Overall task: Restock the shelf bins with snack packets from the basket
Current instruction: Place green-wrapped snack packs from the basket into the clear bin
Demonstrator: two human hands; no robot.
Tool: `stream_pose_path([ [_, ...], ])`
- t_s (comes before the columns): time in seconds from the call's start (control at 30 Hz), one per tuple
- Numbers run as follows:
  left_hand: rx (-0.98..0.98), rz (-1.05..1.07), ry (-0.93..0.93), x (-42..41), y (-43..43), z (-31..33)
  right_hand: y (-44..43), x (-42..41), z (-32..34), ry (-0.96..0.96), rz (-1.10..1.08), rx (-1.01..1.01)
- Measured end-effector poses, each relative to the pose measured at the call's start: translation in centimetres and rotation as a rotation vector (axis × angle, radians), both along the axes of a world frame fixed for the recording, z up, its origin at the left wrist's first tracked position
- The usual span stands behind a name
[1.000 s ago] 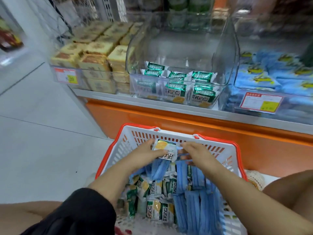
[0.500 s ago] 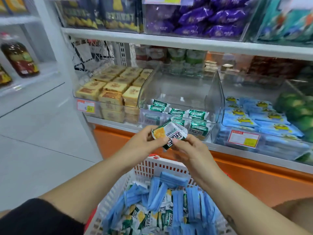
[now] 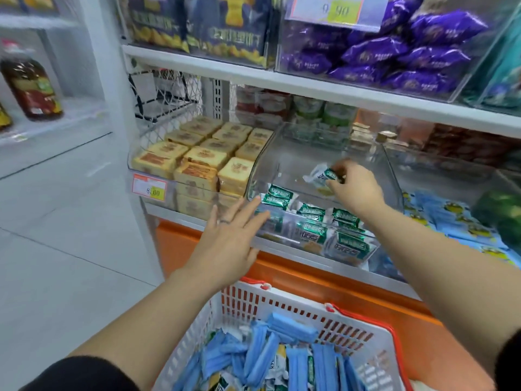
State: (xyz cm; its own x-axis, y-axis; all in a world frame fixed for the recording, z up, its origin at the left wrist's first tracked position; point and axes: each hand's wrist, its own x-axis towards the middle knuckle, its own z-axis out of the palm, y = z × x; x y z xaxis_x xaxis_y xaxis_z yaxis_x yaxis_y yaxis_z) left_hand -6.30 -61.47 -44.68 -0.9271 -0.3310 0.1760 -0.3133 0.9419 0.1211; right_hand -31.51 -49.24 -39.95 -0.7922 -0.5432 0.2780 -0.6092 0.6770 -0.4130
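The right hand (image 3: 356, 190) pinches one packet (image 3: 324, 174) over the part-filled bin (image 3: 284, 153), left hand (image 3: 228, 244) splayed empty, basket (image 3: 282, 303) below well stocked.

Bright, even shop light with soft shadows — wide-angle bending at the edges, slight motion blur throughout.

A shop: shelves (image 3: 310, 83) of clear bins (image 3: 296, 165) stocked with packets, price tags (image 3: 150, 188) at 9 and 12 o'clock, basket (image 3: 282, 303) at 6.
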Motion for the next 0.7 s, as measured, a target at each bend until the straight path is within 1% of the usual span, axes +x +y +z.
stream_pose_path([
  [0.07, 0.004, 0.002, 0.025, -0.1, -0.2, -0.4, -0.8, -1.4, -1.1, 0.072, -0.007, 0.212],
  [0.13, 0.031, 0.005, 0.051, -0.2, -0.1, -1.0, -1.5, -2.2, -1.9, 0.115, 0.005, 0.365],
  [0.2, 0.065, 0.009, 0.079, -0.2, -0.1, -1.4, -2.1, -2.6, -2.2, 0.097, 0.045, 0.475],
  [0.27, 0.080, 0.008, 0.092, -0.4, -0.2, -1.6, -2.7, -2.8, -2.3, 0.014, 0.101, 0.536],
  [0.37, 0.101, -0.004, 0.118, -0.5, -0.3, -1.7, -3.5, -3.0, -2.5, -0.100, 0.172, 0.476],
  [0.7, 0.106, 0.007, 0.134, -0.5, -0.4, -2.1, -2.7, -3.0, -2.2, -0.306, 0.258, 0.272],
])
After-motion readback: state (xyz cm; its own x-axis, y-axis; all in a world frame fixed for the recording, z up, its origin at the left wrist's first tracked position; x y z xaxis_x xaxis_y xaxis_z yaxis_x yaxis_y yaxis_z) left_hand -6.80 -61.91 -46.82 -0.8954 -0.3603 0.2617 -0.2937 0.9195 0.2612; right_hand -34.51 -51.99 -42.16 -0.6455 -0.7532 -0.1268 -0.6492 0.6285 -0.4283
